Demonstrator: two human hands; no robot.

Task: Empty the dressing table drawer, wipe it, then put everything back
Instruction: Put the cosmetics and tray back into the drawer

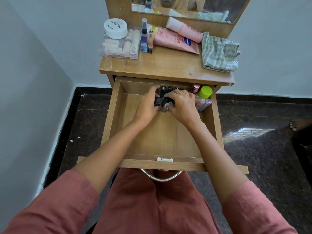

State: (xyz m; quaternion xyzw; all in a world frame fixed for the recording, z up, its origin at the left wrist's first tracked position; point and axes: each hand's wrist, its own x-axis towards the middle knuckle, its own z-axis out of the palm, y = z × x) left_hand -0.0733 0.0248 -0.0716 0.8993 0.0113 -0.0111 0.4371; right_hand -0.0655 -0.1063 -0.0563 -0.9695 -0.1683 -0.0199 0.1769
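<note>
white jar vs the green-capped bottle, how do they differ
The white jar sits on a clear box on the tabletop; the green-capped bottle stands in the back right corner of the drawer. The jar's lid is white with printed lettering; the bottle's cap is plain lime green. Both have round tops.

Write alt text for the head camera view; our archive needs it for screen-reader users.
A person's left hand and right hand grip small dark-capped bottles at the back of an open wooden drawer. A lime-capped can and pink tubes sit in its back right corner; a checked cloth lies on the tabletop above.
</note>
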